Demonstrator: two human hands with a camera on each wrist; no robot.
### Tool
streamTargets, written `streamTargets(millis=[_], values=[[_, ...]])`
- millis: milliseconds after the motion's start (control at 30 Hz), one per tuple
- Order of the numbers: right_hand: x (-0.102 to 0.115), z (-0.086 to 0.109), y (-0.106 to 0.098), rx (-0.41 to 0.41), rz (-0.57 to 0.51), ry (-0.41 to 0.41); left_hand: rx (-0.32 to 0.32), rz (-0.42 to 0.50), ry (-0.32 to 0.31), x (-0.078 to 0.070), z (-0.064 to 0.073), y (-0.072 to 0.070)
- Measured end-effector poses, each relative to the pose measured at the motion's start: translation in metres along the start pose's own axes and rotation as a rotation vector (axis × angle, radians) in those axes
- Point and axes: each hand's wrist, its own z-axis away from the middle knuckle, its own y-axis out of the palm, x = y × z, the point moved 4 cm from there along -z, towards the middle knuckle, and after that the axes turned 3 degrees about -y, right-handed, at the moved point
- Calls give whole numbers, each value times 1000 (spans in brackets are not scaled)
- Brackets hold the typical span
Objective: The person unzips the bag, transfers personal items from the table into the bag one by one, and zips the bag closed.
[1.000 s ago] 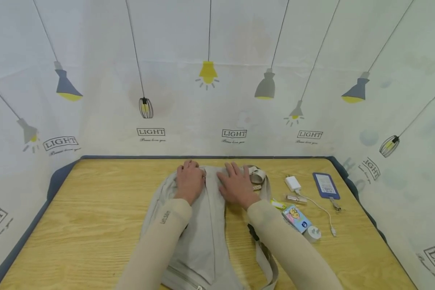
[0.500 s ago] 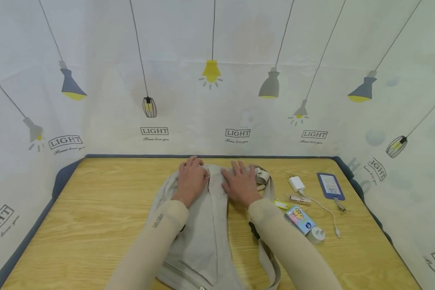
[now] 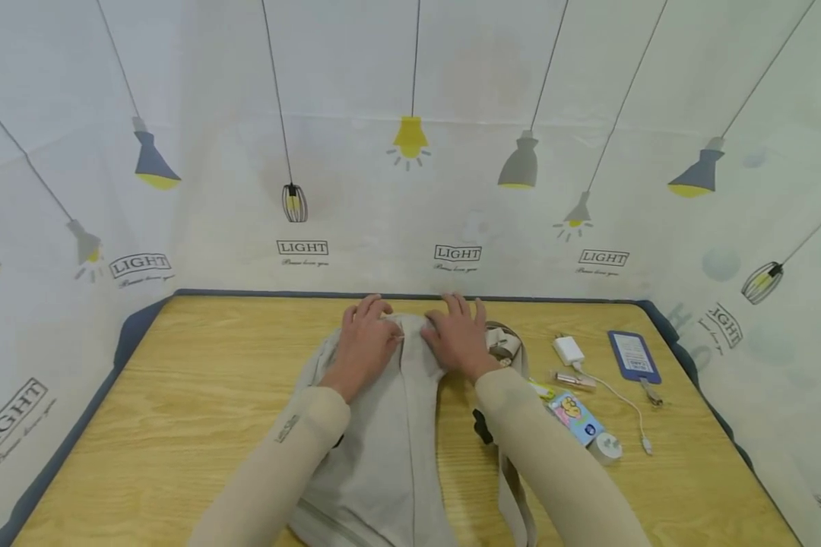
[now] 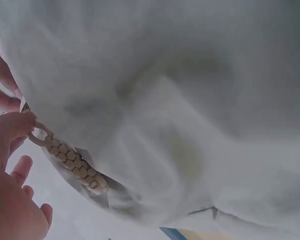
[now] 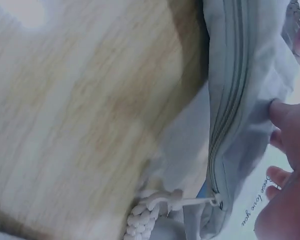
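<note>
A light grey sling bag [image 3: 383, 463] lies on the wooden table, its narrow end toward the wall. At the left of that end, my left hand [image 3: 364, 348] pinches a zipper pull between thumb and finger. From the pull hangs a beige braided cord [image 4: 76, 165], visible in the left wrist view. My right hand [image 3: 460, 338] grips the bag's top edge, thumb on the near face and fingers behind. Along the bag's side runs a zipper [image 5: 232, 85], seen in the right wrist view, with another braided cord [image 5: 142, 220] on its slider.
Right of the bag lie its strap [image 3: 513, 494], a white charger [image 3: 569, 349] with cable, a small clear tube [image 3: 573, 381], a blue-and-pink packet [image 3: 575, 418], a round white plug adapter [image 3: 606, 448] and a blue card holder [image 3: 634, 355]. A printed wall sheet [image 3: 356, 190] borders the table.
The head view has turned slightly left, so everything sits further right. My right fingers now reach over the bag's top edge, where before they lay spread on it. The left hand keeps its pinch.
</note>
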Motion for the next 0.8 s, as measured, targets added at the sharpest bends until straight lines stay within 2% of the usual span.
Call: streamTargets(millis=[200,367,600,800], values=[[6,1,-6,-70,21,-66,-45,11,15,-3,4,-5],[9,3,-10,-132,29,-90,-72,-2,38,-6,6,-7],[15,5,-19,-241,36,-112,-71,-27,38,-8,10,-9],[21,6,-32,-330,53,-104,-128,-94,103,-10,15,-11]])
